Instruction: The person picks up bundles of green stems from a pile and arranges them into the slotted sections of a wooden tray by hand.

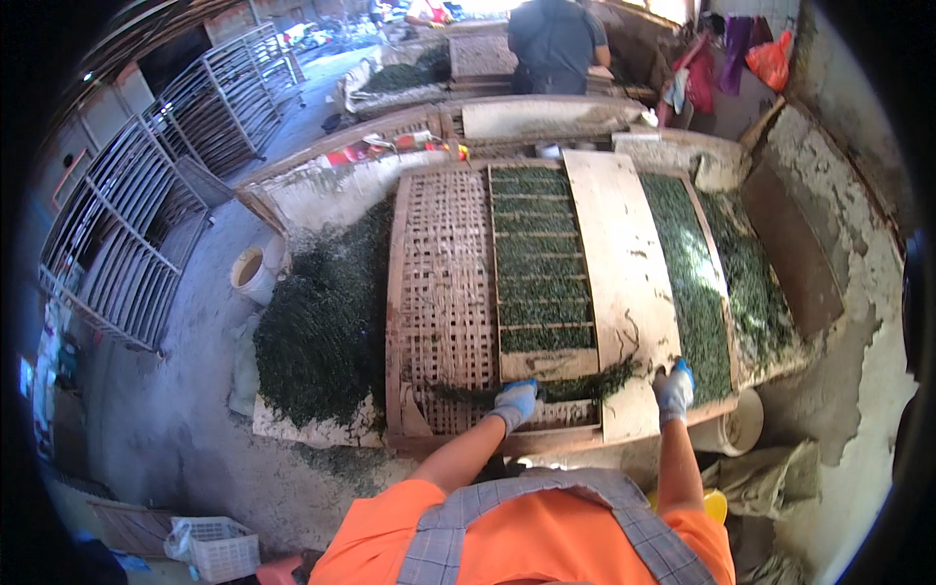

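Observation:
My left hand (pixel 515 400), in a blue and white glove, rests on a band of dark green leaves (pixel 575 387) at the near end of a long slatted wooden tray (pixel 541 366). My right hand (pixel 674 387), gloved the same way, presses on the near end of a pale wooden board (pixel 624 263), at the other end of that leaf band. The slatted tray holds green leaves (pixel 541 263) between its cross slats. Both lie on a woven bamboo bed (pixel 444 283).
A big heap of dark leaves (pixel 327 322) lies left of the bed beside a white bucket (pixel 255 273). More leaves (pixel 697 283) cover the right side. Metal racks (pixel 146 214) stand far left. Another person (pixel 554 44) stands at the far end. A white basket (pixel 219 548) sits near left.

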### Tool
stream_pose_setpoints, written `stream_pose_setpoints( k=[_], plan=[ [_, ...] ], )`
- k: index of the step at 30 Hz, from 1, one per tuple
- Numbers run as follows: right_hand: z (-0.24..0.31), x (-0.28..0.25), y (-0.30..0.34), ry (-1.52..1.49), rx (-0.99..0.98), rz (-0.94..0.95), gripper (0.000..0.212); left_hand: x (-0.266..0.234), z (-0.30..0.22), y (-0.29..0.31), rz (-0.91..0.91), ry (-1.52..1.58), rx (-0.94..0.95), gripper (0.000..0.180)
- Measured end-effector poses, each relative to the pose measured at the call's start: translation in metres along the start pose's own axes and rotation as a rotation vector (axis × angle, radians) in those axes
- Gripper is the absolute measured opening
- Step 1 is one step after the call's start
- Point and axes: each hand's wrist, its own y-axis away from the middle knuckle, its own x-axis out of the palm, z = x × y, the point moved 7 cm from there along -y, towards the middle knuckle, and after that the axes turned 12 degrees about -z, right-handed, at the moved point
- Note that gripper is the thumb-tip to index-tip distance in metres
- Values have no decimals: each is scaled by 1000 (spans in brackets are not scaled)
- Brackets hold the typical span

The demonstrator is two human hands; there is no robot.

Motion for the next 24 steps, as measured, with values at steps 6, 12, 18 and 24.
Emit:
stream_pose_setpoints(
  k=[6,12,18,24],
  plan=[
    [109,24,50,-474,-298,434,22,2,6,4,57,-2,-124,31],
    [151,114,136,-174,-321,884,39,-7,13,13,91,509,44,27],
    [144,126,140,-228,-214,873,38,-96,76,55,-290,1485,-5,31],
    [161,157,159,-293,-186,1008,34,-169,151,71,-331,1727,14,63]
  ],
)
